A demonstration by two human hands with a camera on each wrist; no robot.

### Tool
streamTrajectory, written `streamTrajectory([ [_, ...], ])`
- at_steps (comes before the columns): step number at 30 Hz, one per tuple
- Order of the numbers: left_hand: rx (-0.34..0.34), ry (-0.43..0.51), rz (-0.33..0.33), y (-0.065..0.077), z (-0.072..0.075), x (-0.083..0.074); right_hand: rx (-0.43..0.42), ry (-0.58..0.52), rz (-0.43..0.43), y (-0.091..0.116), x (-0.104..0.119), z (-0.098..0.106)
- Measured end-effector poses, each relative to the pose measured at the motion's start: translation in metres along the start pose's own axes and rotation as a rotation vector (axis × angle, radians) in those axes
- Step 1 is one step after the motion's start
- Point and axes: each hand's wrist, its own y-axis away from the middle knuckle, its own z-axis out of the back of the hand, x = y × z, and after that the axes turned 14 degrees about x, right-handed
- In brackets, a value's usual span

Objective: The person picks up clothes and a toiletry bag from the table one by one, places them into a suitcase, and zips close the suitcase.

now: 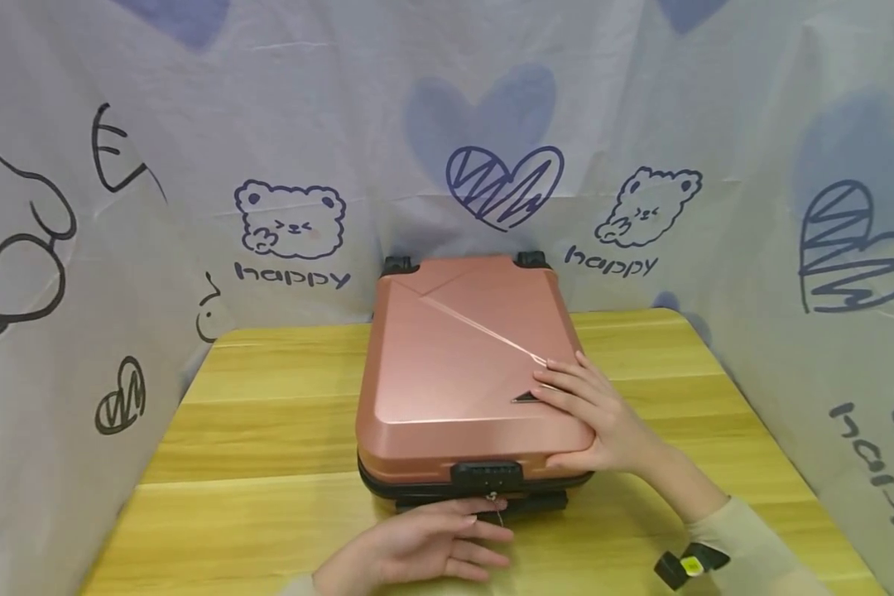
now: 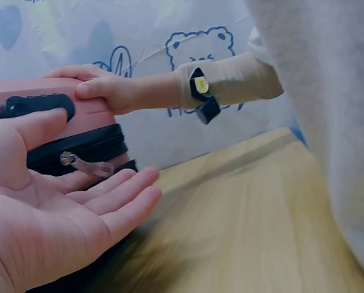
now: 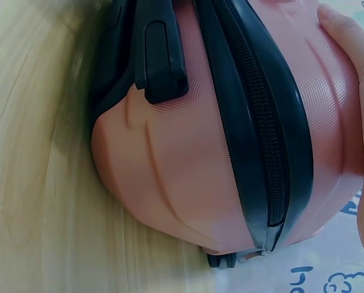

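A pink hard-shell suitcase (image 1: 462, 348) lies flat, its black lock (image 1: 487, 474) facing me. My right hand (image 1: 603, 418) rests on its near right corner, fingers spread over the top and thumb along the front edge. Palm turned up, my left hand (image 1: 425, 542) is just in front of the lock side, fingers loosely extended. Close to those fingers, a small clear strip (image 2: 93, 166) hangs from a metal piece (image 2: 66, 159) below the lock. A black zipper (image 3: 261, 110) runs round the case's side; in the right wrist view it appears closed.
The suitcase lies on a yellow wood-grain table (image 1: 268, 414). Its black wheels (image 1: 400, 265) point toward the printed cloth (image 1: 298, 99) behind, which also hangs along both sides. A black handle (image 3: 161, 55) is on the near side. A black strap (image 1: 691, 566) circles the right sleeve.
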Motion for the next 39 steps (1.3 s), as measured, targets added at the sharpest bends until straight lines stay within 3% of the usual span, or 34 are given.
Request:
streamTrajectory([
  [6,0.010,0.089,-0.036,-0.007,-0.001,0.002,-0.004,-0.005,-0.006,-0.001,0.000,0.000],
  [9,-0.015,0.074,-0.045,-0.010,-0.002,0.002,-0.012,-0.006,-0.007,-0.001,0.000,0.000],
  [16,-0.184,-0.009,-0.016,-0.014,-0.006,0.003,-0.019,-0.007,-0.012,-0.001,0.001,0.000],
  [22,-0.311,-0.058,-0.036,-0.016,-0.013,0.005,-0.020,-0.009,-0.015,0.000,0.001,0.000],
  [32,-0.334,-0.021,-0.064,-0.003,-0.011,0.005,-0.031,0.004,-0.006,-0.002,0.001,-0.003],
  [39,-0.376,-0.026,-0.084,0.022,-0.010,0.002,-0.045,-0.016,-0.003,0.000,0.001,-0.003],
])
